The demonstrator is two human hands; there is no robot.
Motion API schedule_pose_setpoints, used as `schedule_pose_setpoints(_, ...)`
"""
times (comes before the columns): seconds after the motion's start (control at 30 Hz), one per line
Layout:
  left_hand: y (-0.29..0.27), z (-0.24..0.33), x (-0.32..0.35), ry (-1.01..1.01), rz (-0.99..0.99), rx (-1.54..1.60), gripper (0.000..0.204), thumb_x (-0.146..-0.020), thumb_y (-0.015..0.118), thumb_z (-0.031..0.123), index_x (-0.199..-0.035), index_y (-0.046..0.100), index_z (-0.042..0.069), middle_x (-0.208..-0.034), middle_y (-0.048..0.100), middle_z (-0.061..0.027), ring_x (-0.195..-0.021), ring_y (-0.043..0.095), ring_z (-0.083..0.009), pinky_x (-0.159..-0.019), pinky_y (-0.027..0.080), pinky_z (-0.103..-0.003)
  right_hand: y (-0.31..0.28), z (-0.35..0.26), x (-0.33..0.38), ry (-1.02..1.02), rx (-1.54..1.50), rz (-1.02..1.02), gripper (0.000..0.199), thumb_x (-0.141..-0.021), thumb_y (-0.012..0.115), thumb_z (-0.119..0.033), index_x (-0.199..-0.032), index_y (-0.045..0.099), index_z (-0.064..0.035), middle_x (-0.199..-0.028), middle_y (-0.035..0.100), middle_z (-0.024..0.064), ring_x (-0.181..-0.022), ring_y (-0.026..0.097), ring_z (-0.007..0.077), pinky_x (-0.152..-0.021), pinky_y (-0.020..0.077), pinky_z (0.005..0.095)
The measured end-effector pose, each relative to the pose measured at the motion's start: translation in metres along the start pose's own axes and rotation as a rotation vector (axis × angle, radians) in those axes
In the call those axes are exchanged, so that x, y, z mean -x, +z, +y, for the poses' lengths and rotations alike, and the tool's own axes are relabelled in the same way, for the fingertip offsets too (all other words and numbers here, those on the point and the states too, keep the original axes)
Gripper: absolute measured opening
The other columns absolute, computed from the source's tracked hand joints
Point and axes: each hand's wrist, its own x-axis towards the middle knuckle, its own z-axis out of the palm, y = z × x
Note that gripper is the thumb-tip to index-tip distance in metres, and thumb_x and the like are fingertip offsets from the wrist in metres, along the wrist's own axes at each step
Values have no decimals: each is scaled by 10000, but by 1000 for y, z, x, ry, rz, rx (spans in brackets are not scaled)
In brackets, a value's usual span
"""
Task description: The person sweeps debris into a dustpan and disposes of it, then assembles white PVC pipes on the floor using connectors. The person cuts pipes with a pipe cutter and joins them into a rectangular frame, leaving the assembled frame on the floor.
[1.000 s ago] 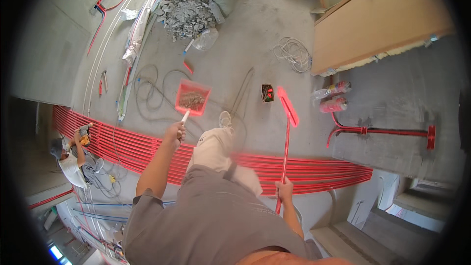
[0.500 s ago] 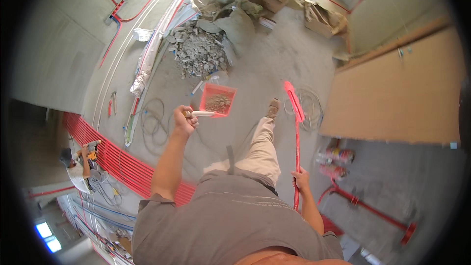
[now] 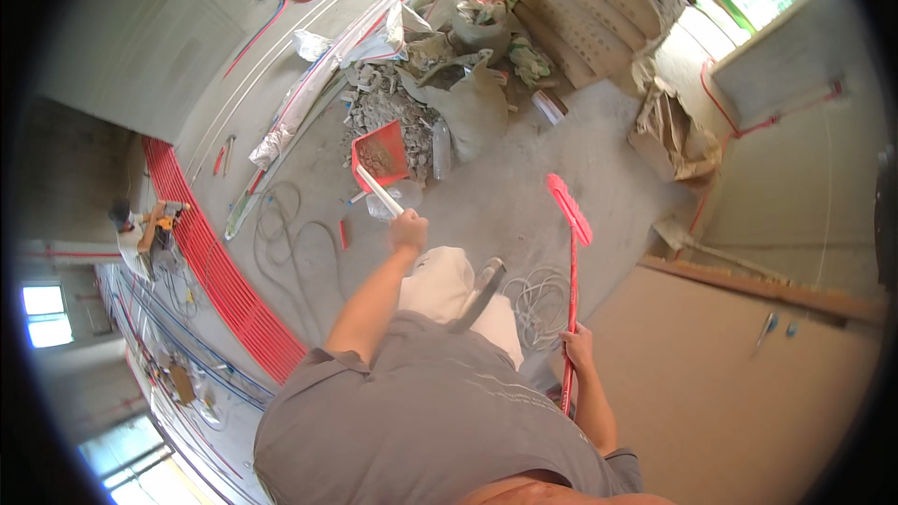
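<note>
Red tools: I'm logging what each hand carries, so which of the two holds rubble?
The red dustpan on the white handle in the left hand carries grey rubble; the red broom, in the right hand, carries nothing.

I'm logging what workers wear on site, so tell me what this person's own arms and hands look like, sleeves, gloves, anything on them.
Both forearms are bare. The left hand and right hand wear no gloves, and no watch or wristband shows. The grey short-sleeved T-shirt has sleeves that end above the elbows; the left sleeve hem is plain, with no visible marking. Any finer detail on the fingers is too small to tell.
</note>
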Motion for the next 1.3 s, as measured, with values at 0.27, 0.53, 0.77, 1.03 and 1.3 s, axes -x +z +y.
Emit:
schedule_pose_setpoints(0.27, 72, 98, -79, -105, 43, -125, 242, -807, 577, 265, -934, 673, 83, -1010, 659, -208, -980, 641, -411, -869, 529, -524, -93, -138, -144, 49, 185, -24, 228, -854, 647, -27, -1081, 646, -2, -597, 536, 24, -429, 524, 136, -389, 442, 312)
schedule_pose_setpoints(0.53, 110, 172, -120, -148, 26, -256, 257, -848, 588, 271, -983, 686, 76, -1041, 665, -222, -1032, 649, -400, -878, 547, -500, -156, -254, -263, -15, 598, -139, 160, -838, 650, -60, -988, 647, -2, -630, 584, 61, -494, 593, 178, -453, 499, 351)
schedule_pose_setpoints(0.77, 130, 239, -107, -261, 84, -261, 266, -843, 608, 250, -1046, 674, 92, -1215, 587, -199, -1032, 659, -377, -872, 551, -504, -227, -309, -418, -261, 943, -340, 156, -820, 652, -78, -935, 649, 27, -661, 649, 129, -546, 654, 227, -490, 529, 385)
schedule_pose_setpoints(1.03, 127, 328, -74, -440, 307, 3, 202, -783, 659, 229, -945, 633, 111, -1130, 604, -180, -995, 622, -392, -836, 530, -503, -250, -428, -596, -420, 1587, -582, 239, -868, 628, -174, -969, 752, 4, -824, 750, 198, -781, 756, 348, -737, 607, 445)
schedule_pose_setpoints(1.3, 170, 350, -35, -657, 341, 462, 218, -774, 622, 249, -873, 678, 62, -869, 695, -228, -879, 670, -414, -768, 516, -483, -185, -549, -665, -625, 2088, -611, 329, -901, 587, -196, -1155, 764, -86, -1220, 724, 200, -1154, 694, 368, -962, 559, 484)
